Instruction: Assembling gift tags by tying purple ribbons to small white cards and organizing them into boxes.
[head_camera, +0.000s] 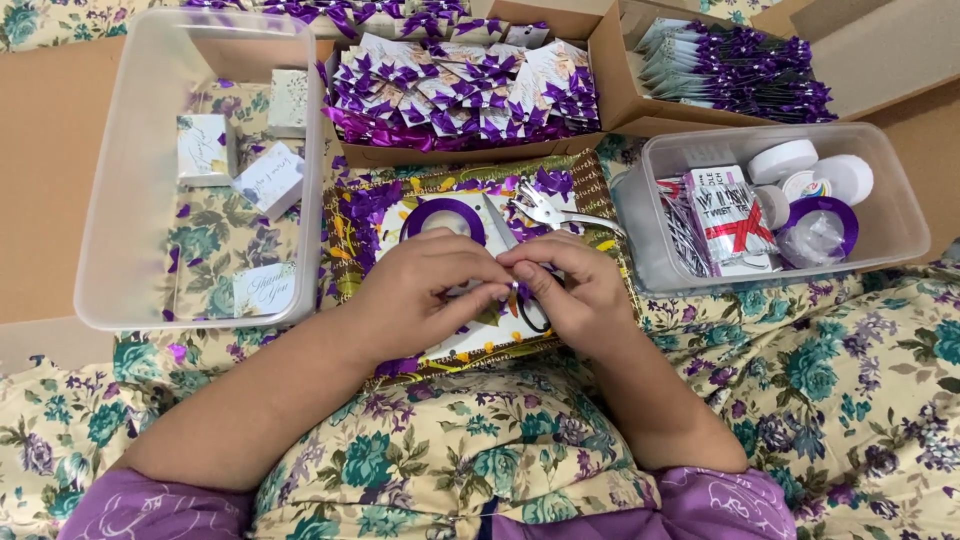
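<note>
Ribbon (517, 292), light and limp, sits pinched between fingertips of left hand (425, 290) and right hand (575, 292), below the spool (444, 216); grip its ends.

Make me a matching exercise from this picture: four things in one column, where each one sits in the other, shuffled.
Things
1. purple ribbon roll
2. metal hole punch
3. small white cards
4. white tape rolls

Places
A. clear plastic tub at left
B. just beyond the right hand
C. clear plastic tub at right
D. just beyond the left hand

Pairs: 1-D, 2-B, 3-A, 4-C
</note>
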